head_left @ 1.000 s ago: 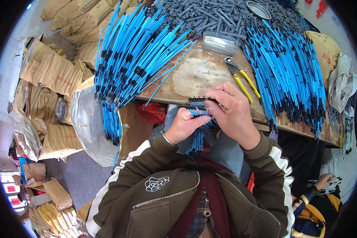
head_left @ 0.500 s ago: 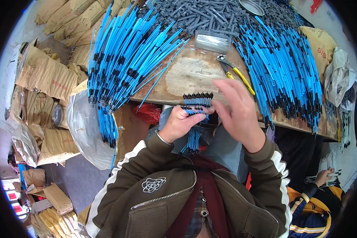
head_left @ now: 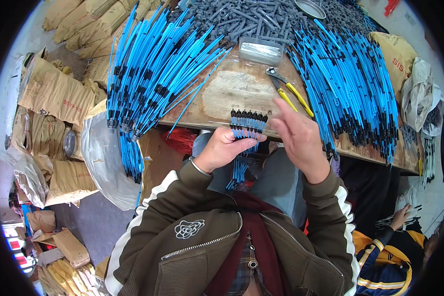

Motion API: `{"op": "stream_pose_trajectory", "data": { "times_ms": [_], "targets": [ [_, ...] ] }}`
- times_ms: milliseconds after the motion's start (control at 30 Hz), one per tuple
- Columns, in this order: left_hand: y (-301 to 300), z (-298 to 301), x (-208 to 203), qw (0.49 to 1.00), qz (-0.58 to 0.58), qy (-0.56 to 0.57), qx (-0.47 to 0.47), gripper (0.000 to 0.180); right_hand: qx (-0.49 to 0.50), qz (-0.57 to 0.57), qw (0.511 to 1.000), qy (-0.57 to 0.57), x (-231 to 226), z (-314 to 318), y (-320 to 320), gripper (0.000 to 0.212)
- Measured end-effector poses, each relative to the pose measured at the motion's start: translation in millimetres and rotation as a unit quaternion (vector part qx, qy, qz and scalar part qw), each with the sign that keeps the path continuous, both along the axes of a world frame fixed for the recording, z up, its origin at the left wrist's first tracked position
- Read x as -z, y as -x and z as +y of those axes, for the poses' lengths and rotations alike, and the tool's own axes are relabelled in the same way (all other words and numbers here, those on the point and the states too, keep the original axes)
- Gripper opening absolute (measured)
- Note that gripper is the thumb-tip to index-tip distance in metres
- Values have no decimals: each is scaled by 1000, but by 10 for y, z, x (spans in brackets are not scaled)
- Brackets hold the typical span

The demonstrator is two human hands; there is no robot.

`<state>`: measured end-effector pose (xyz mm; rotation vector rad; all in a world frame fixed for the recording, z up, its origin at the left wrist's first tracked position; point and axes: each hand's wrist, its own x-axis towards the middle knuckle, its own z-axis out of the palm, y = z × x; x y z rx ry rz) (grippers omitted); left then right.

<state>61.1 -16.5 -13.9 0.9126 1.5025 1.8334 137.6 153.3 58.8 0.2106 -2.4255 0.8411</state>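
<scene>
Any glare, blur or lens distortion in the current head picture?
Head view: black fisheye corners, the table edge bowed; white glare on the tray; a washed-out patch at far lower left; right hand perhaps slightly soft, left hand crisper.

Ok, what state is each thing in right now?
Held rods: bunched side by side
Left hand: closed around them
Right hand: open, nothing visible in it
Pliers: lying down, handles apart
Jacket: unzipped
Left rod pile: fanned out
Clear tub: lid on or off, can't tell
</scene>
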Motion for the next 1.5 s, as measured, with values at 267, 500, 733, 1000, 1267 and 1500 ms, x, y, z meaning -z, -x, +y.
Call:
{"op": "stream_pose_trajectory", "data": {
  "times_ms": [267,500,733,1000,1267,1500],
  "targets": [
    [-60,45,2,998,-31,22,-51,17,32,-21,963,267,106,-149,-227,18],
    [-41,106,-49,978,69,173,-91,17,20,-55,967,248,206,-166,-133,7],
    [104,-295,194,991,-12,45,-128,18,108,101,944,294,264,-258,62,21],
    [393,-19,527,999,-29,12,-30,22,61,167,955,236,538,9,101,18],
    [31,38,90,938,256,161,-169,40,26,160,950,266,494,-40,69,21],
    [156,-53,140,891,321,244,-210,50,5,96,907,410,515,25,-52,22]
  ]
}}
